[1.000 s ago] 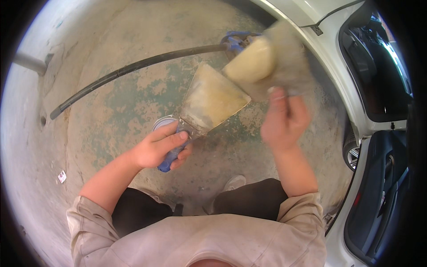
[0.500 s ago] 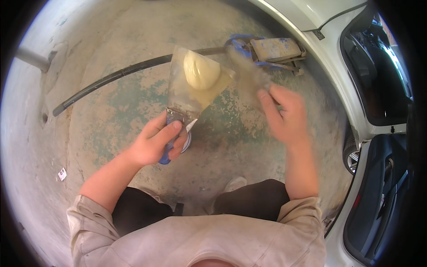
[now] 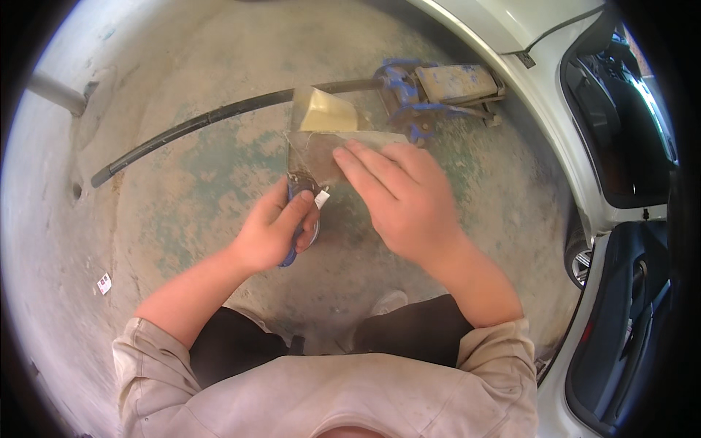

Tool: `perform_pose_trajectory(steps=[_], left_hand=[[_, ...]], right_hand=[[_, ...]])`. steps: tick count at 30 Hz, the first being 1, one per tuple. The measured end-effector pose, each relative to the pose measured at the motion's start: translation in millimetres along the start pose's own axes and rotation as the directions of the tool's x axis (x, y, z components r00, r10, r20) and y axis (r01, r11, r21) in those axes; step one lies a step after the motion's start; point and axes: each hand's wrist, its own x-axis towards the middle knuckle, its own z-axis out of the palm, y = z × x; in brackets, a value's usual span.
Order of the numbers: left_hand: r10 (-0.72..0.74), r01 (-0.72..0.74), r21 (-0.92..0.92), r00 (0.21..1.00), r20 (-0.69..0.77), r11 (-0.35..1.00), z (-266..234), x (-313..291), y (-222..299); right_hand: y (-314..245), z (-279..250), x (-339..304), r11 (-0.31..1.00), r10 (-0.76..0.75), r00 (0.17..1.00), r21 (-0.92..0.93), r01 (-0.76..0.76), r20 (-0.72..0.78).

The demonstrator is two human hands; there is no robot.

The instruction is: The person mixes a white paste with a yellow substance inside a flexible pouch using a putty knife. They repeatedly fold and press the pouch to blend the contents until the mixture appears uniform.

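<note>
My left hand (image 3: 270, 228) is closed around the blue handle of a wide putty knife (image 3: 298, 117), its blade pointing away from me. A small white tip (image 3: 322, 198) and a pale curved edge show beside those fingers; what they belong to is mostly hidden. On the far part of the blade lies a thick lump of cream-coloured putty (image 3: 328, 113). My right hand (image 3: 405, 197) grips a flat grey-brown spreader (image 3: 314, 151), fingers stretched along its face. This spreader lies over the near part of the blade, its far edge against the putty.
A blue floor jack (image 3: 409, 98) stands on the worn concrete floor (image 3: 197, 175), with its long dark handle (image 3: 234, 108) reaching left. At the right is a silver car (image 3: 511, 80) with an open door (image 3: 621, 306). A grey pipe (image 3: 57, 95) juts in at the far left.
My right hand has swung left, bringing the spreader from beside the putty knife onto its blade. The putty now looks flatter-sided and partly covered. My left hand has shifted slightly right.
</note>
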Motion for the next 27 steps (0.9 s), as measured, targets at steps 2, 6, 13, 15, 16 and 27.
perform_pose_trajectory(steps=[2, 6, 13, 15, 16, 27], left_hand=[[-0.011, 0.011, 0.006, 1.0, -0.01, 1.0, -1.0, 0.0, 0.2], [-0.052, 0.052, -0.014, 0.999, 0.016, 0.999, -4.4, 0.2, 1.6], [-0.072, 0.091, -0.045, 0.945, 0.318, 0.995, -25.2, -3.4, 12.7], [-0.095, 0.117, -0.055, 0.946, 0.309, 0.992, -27.3, -8.0, 18.3], [-0.107, 0.132, -0.06, 0.945, 0.309, 0.989, -27.8, -8.8, 20.1], [0.589, -0.513, 0.827, 0.75, 0.3, 0.232, -13.9, 9.1, -2.1]], right_hand=[[2.9, 0.6, 0.6, 1.0, -0.004, 1.0, 0.015, 0.004, -0.001], [8.5, -0.5, -0.7, 0.999, -0.004, 1.0, 0.047, 0.003, 0.027], [32.6, -7.0, 7.8, 0.911, 0.196, 0.97, 0.393, -0.126, -0.141], [34.9, -16.7, 5.2, 0.826, 0.265, 0.964, 0.512, -0.237, 0.018], [38.5, -23.8, 1.8, 0.775, 0.292, 0.951, 0.557, -0.298, 0.103], [6.3, 5.5, -11.2, -0.508, 0.517, 0.462, 0.693, -0.512, 0.721]])
